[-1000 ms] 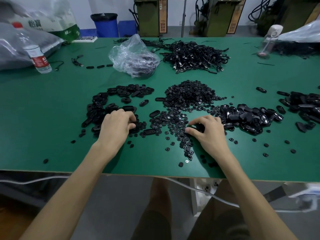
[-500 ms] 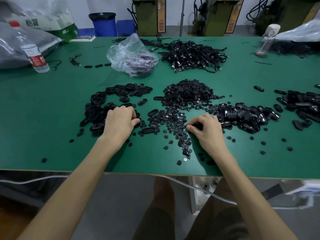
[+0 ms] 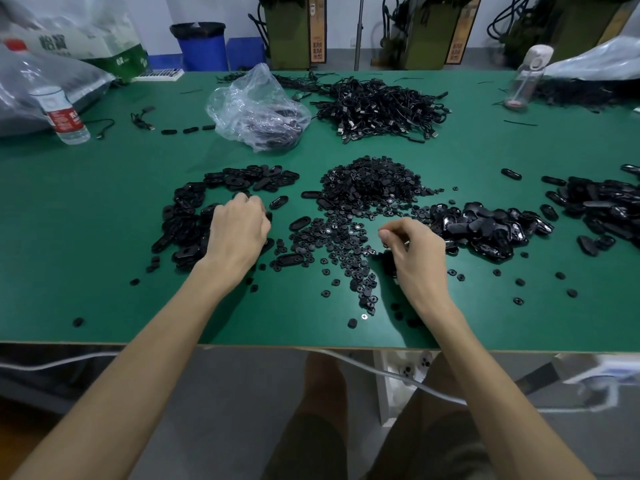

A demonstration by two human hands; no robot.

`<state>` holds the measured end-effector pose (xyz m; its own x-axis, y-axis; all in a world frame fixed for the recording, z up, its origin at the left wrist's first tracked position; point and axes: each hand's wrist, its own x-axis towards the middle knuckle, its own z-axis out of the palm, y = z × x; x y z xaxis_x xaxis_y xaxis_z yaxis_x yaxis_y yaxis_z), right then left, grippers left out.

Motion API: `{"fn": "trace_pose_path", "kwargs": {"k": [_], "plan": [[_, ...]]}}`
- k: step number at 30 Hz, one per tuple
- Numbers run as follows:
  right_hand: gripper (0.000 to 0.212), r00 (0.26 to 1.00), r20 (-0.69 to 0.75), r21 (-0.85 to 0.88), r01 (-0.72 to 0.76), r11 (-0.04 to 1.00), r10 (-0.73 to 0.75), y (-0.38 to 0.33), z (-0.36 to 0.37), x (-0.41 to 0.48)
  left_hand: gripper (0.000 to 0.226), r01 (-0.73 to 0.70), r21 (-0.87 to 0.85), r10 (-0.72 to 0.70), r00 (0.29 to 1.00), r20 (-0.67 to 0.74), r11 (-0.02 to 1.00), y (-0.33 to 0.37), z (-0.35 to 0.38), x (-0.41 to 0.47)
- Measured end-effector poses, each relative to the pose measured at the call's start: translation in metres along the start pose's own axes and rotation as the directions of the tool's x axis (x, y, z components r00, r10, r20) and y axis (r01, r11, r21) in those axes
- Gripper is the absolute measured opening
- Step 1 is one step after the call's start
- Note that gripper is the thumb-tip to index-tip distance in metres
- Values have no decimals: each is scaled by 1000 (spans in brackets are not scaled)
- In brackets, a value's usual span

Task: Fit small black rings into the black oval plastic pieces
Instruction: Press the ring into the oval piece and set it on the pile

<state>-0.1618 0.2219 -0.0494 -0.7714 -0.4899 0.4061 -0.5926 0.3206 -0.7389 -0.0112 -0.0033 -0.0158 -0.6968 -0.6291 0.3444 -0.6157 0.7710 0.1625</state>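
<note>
Small black rings [image 3: 370,188] lie heaped at the centre of the green table [image 3: 104,237] and trail toward me [image 3: 332,237]. Black oval pieces form a curved pile on the left [image 3: 187,216] and a glossy heap on the right [image 3: 485,226]. My left hand [image 3: 239,233] sits on the left pile, its curled fingers closed over an oval piece that they mostly hide. My right hand [image 3: 415,254] hovers just above the loose rings, thumb and forefinger pinched together on what looks like a small ring.
A crumpled clear bag [image 3: 256,109] and a tangle of black cables [image 3: 381,109] lie behind the piles. A water bottle [image 3: 62,112] stands far left, a clear bottle [image 3: 526,77] far right. More oval pieces [image 3: 602,206] lie at the right edge. Stray rings dot the front.
My right hand has lifted off the loose rings with its thumb and forefinger pinched together. My left hand has slid a little farther onto the left pile.
</note>
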Motion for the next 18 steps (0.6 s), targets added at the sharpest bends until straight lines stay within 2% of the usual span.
{"fn": "trace_pose_path", "kwargs": {"k": [2,3,5,7,10,13,18], "plan": [[8,1000,-24,78,-16,997,18,-2,-1,-1,20,26,-227,-36,999,-39,973,13,-4,-3],[9,999,-28,113,-19,993,23,-3,-2,-2,19,55,-373,-65,998,-13,926,22,-4,-4],[9,1000,-18,161,-21,987,24,-4,-3,-3,16,141,-631,-87,989,115,763,41,0,-6],[5,1000,3,195,-31,980,31,-4,-4,-3,15,216,-778,-39,970,240,590,60,7,-10],[8,998,34,231,-50,972,43,-3,-7,-3,16,245,-853,39,955,295,462,85,18,-18],[12,996,60,277,-80,957,65,-3,-7,-1,17,268,-885,27,954,300,380,102,27,-21],[12,996,26,315,-95,944,91,-1,-8,-2,17,319,-923,41,941,335,214,106,32,-20]]}}
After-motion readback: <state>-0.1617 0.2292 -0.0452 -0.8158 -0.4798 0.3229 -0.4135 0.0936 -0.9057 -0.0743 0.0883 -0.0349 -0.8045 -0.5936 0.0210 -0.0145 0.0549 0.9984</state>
